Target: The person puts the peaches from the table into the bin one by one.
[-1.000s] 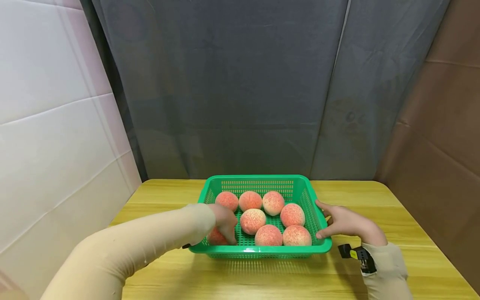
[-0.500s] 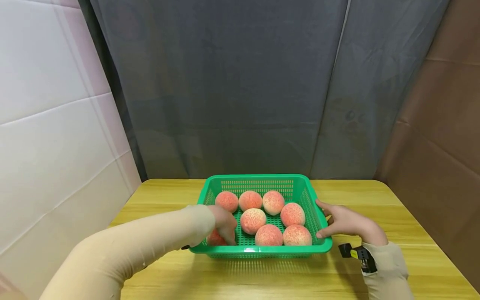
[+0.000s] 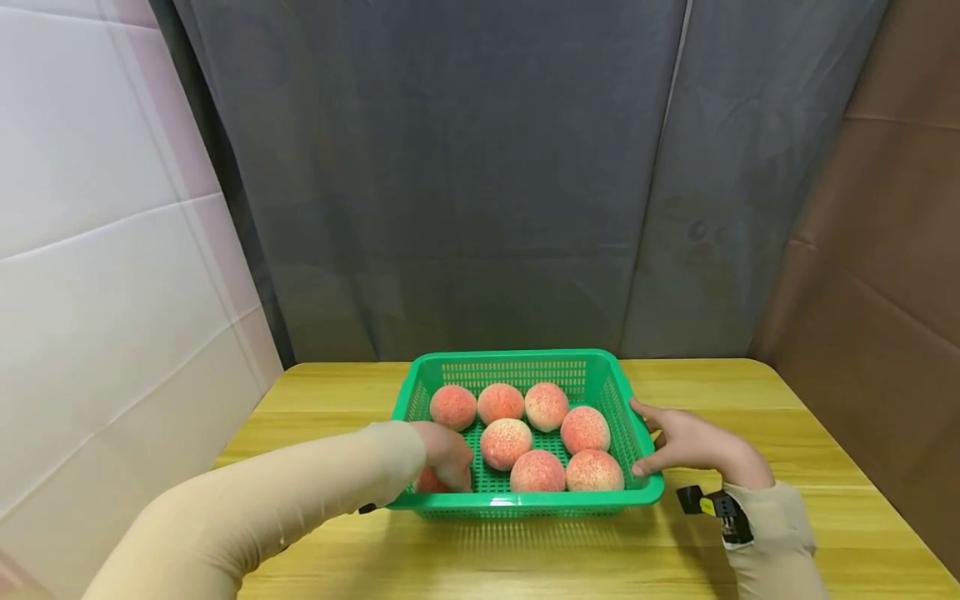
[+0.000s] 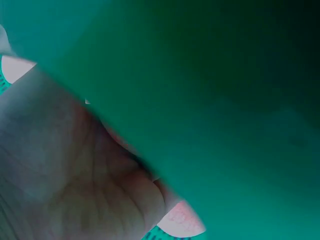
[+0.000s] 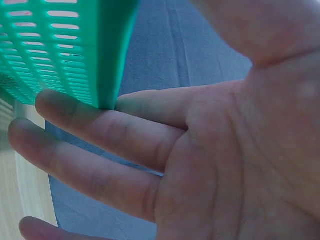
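A green plastic basket (image 3: 525,500) with slotted walls holds several pink and yellow peaches (image 3: 506,443). Reaching over its front left corner, my left hand (image 3: 448,457) curls its fingers round a redder peach (image 3: 427,482), mostly covered by the hand. In the left wrist view the blurred basket rim (image 4: 240,175) hides my fingertips; only the palm shows. At the opposite side, my right hand (image 3: 693,446) holds the basket's right rim, thumb and forefinger on its edge. The right wrist view shows other fingers (image 5: 112,129) extending beneath that rim, against the outer wall.
The basket stands on a yellow wood-grain table (image 3: 540,558). A dark grey curtain (image 3: 465,183) hangs behind, with a white sheet (image 3: 112,250) on the left and a brown one (image 3: 885,275) on the right. A small black camera (image 3: 723,510) is strapped to my right wrist.
My left forearm has shifted very slightly left, the hand staying over the same peach. The basket, the other peaches and my right hand keep their places.
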{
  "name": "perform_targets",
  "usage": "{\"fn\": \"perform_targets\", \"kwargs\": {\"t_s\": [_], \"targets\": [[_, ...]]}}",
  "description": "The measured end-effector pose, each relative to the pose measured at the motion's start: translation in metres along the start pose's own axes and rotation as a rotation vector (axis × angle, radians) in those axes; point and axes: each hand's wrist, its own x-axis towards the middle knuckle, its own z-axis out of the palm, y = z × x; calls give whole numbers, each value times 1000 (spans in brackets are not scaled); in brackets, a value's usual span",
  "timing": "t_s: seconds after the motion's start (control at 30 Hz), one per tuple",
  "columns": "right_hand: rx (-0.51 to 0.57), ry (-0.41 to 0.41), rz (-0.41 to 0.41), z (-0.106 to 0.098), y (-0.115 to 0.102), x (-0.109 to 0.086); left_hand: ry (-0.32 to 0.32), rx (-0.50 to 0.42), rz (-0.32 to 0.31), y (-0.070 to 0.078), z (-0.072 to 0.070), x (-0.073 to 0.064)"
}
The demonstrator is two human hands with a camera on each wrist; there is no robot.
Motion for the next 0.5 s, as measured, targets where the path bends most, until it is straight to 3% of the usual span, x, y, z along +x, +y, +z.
{"fn": "perform_targets", "kwargs": {"t_s": [0.3,0.5], "targets": [[16,-5,-9,1,4,1,7,11,-46,-1,1,5],[7,2,5,1,4,1,45,69,-35,-4,-5,6]]}}
